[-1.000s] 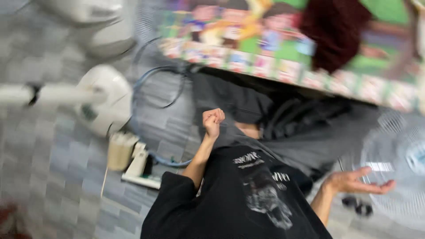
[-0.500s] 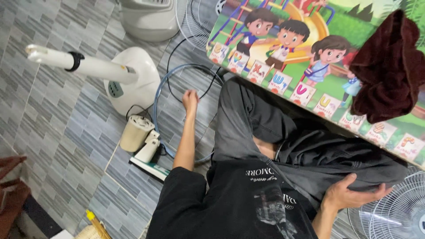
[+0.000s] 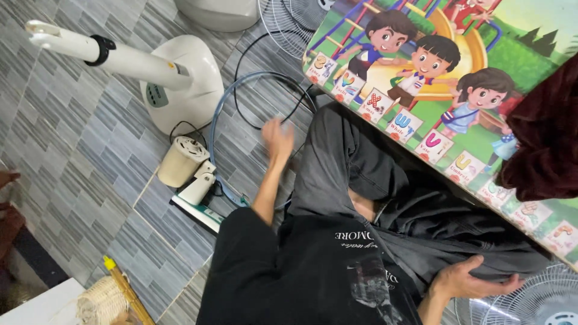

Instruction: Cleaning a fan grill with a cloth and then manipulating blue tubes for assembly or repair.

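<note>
Around the fan motor (image 3: 182,160) lying on the tiled floor (image 3: 78,156), bare tile opens to its left, toward the picture's left edge, with room for a hand to pass. Just above the motor the white fan base (image 3: 183,81) and its slanted pole (image 3: 102,51) bar the way. To the motor's right a blue ring (image 3: 224,114) and a black cable (image 3: 241,78) loop across the tiles, and the left hand (image 3: 277,137), blurred and apparently raised over them, fills that gap. Farther right the person's grey-trousered knee (image 3: 328,156) and the picture-printed low table (image 3: 421,114) close the side off entirely.
</note>
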